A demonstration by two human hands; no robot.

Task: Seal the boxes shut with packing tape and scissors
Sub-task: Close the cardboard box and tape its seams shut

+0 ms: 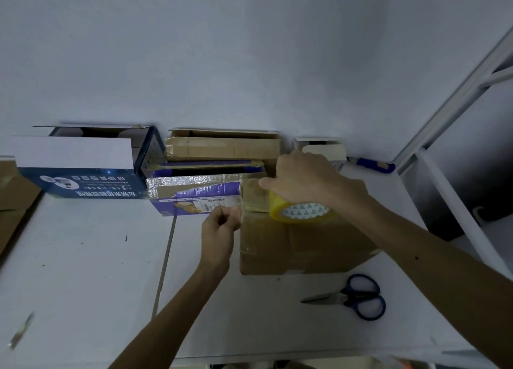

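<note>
The right grip point(305, 180) curls over the yellowish packing tape roll point(302, 212), holding it on top of the closed brown cardboard box point(299, 246). The left grip point(219, 227) pinches the loose clear end of that tape at the box's upper left edge. Blue-handled scissors point(352, 298) lie on the white desk point(83, 271) just in front of the box. A purple box point(194, 199) and a navy box point(83, 180) stand open to its left.

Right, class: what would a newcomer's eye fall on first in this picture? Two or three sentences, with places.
First, the yellow tape roll, gripped by the right hand on top of the brown cardboard box right of centre, while the left hand pinches what looks like the tape end at the box's left edge. Next, the blue-handled scissors lying on the white table just in front of that box.
</note>
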